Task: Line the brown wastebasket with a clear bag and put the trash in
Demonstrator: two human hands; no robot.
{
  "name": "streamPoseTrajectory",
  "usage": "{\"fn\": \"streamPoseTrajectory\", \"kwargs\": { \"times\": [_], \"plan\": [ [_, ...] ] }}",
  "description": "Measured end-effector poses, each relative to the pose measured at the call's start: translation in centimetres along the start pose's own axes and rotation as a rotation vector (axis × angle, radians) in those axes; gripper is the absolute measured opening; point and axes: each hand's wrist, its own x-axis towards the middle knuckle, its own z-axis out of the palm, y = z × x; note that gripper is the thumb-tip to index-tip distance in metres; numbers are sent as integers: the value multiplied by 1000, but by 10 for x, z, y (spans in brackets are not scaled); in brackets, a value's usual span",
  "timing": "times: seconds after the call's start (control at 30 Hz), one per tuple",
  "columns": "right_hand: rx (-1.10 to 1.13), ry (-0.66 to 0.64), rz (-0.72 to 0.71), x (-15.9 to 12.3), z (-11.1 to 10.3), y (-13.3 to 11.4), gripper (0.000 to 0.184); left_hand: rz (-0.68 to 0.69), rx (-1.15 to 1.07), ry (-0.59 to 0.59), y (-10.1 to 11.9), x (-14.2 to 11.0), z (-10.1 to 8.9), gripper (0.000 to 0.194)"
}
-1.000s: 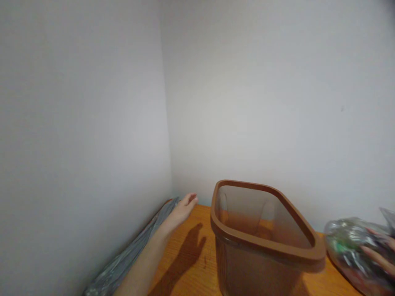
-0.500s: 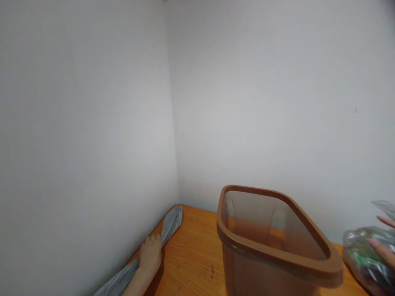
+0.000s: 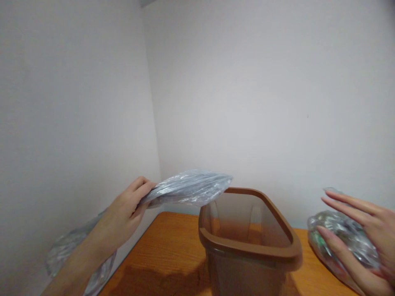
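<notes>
My left hand [image 3: 131, 207] is closed around the middle of a translucent grey plastic bag [image 3: 191, 187], lifted above the table. One end of the bag reaches to the far left rim of a brown see-through plastic bin [image 3: 249, 250]; the other end hangs behind my left forearm. At the right, my right hand [image 3: 367, 230] has its fingers apart in front of a full clear plastic bag [image 3: 330, 238]. Something green shows inside that bag, but its contents are hard to make out. Whether the fingers touch it I cannot tell.
The bin stands upright on an orange-brown wooden table [image 3: 173, 242]. Pale walls [image 3: 240, 94] meet in a corner behind the table and close it off at the back and left.
My left hand has raised the grey bag off the table's left edge and brought its end rightward to the bin. The view has turned right, showing more of my right hand and the full bag.
</notes>
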Motion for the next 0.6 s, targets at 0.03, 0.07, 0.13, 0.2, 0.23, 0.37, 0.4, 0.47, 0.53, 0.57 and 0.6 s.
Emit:
{"fn": "streamPoseTrajectory", "kwargs": {
  "times": [0.03, 0.07, 0.13, 0.2, 0.23, 0.37, 0.4, 0.47, 0.53, 0.57, 0.6],
  "plan": [
    [-14, -6, 12, 2, -5, -10, 64, 48, 26, -22, 11, 7, -7, 22],
    [-17, -13, 31, 5, -10, -20, 62, 97, 69, -42, 20, 15, -12, 24],
    [-9, -23, 60, 10, -18, -37, 57, 202, 212, -80, 36, 30, -15, 28],
    [-4, -19, 52, 14, -22, -47, 50, 336, 397, -116, 49, 47, -10, 32],
    [-5, -11, 37, 15, -22, -51, 46, 409, 476, -138, 56, 56, -6, 33],
    [28, -64, 38, 18, -20, -64, 42, 657, 519, -288, 82, 90, 25, 27],
    [39, -78, 29, 18, -18, -68, 44, 715, 461, -344, 89, 96, 32, 29],
    [49, -100, 4, 15, -15, -72, 45, 826, 307, -456, 102, 104, 43, 51],
    [36, -104, -28, 10, -13, -70, 45, 886, 148, -491, 113, 106, 44, 67],
    [30, -102, -42, 6, -12, -67, 45, 880, 82, -460, 115, 105, 40, 64],
    [25, -103, -54, 3, -12, -63, 46, 848, 26, -393, 116, 103, 36, 57]
  ]
}}
